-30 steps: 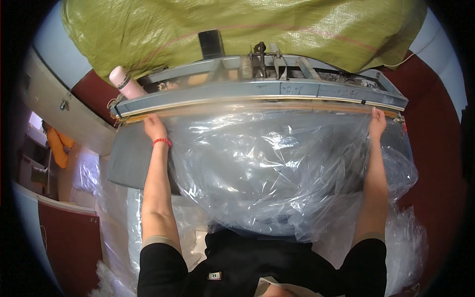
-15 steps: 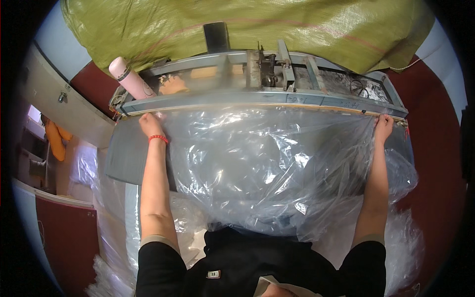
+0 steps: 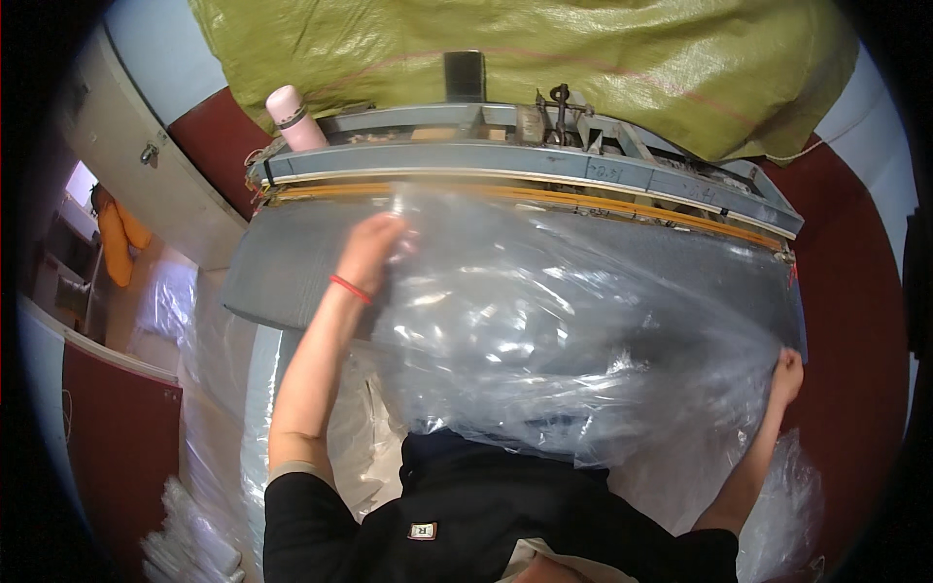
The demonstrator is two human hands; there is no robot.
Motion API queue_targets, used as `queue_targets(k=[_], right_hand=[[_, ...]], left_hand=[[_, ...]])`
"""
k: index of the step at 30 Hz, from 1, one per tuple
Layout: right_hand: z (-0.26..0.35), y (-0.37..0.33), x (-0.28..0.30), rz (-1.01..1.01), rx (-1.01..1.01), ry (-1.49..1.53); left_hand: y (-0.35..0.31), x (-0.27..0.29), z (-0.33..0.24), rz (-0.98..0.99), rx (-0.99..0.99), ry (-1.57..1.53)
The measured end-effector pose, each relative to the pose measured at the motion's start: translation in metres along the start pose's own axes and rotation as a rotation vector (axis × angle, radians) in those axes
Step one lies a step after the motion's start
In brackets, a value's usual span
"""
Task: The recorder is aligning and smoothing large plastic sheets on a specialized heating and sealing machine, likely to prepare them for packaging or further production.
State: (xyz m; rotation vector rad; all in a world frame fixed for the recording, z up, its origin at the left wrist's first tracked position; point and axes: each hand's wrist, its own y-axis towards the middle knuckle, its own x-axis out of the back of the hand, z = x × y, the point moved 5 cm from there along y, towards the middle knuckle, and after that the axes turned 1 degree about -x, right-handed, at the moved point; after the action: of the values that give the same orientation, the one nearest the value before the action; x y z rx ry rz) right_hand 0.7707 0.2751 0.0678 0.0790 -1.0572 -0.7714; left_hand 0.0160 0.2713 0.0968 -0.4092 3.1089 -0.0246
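Note:
A large sheet of clear plastic film [image 3: 544, 321] stretches slantwise over a dark grey work surface [image 3: 292, 262], its lower part hanging against my body. My left hand [image 3: 374, 243], a little blurred, grips the film's upper left corner close to the machine's front. Lower down on the right, beyond the surface's near edge, my right hand [image 3: 788, 374] is closed on the film's other side. Behind the film a long metal sealing machine [image 3: 466, 163] has its bar raised, with orange strips [image 3: 680, 219] showing under it. Whether the film is one layer or a bag I cannot tell.
On the machine's left end stands a pink bottle [image 3: 299, 121]. Yellow-green woven sheeting [image 3: 603, 58] hangs behind. More clear plastic [image 3: 194, 544] lies at the lower left. A door [image 3: 155, 146] stands at the left, and a person in orange [image 3: 121, 233] is partly visible beyond it.
The machine's bar has lifted off the orange strips. My left hand has moved right with the film; my right hand has come down toward me, pulling its side along.

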Motion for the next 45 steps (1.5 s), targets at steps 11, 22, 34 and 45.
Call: queue_targets(k=[11, 22, 34, 45], right_hand=[[0.386, -0.128, 0.010, 0.561, 0.690, 0.774], [0.403, -0.121, -0.073, 0.546, 0.424, 0.990], [0.047, 0.082, -0.088, -0.077, 0.282, 0.313], [-0.051, 0.137, -0.087, 0.001, 0.036, -0.258]], left_hand=[[-0.070, -0.098, -0.047, 0.094, -0.196, 0.139], [-0.159, -0.050, 0.031, 1.125, 0.175, 0.228], [-0.151, 0.305, -0.090, -1.139, -0.334, 1.682], [0.006, 0.260, 0.041, -0.525, -0.083, 1.344]])
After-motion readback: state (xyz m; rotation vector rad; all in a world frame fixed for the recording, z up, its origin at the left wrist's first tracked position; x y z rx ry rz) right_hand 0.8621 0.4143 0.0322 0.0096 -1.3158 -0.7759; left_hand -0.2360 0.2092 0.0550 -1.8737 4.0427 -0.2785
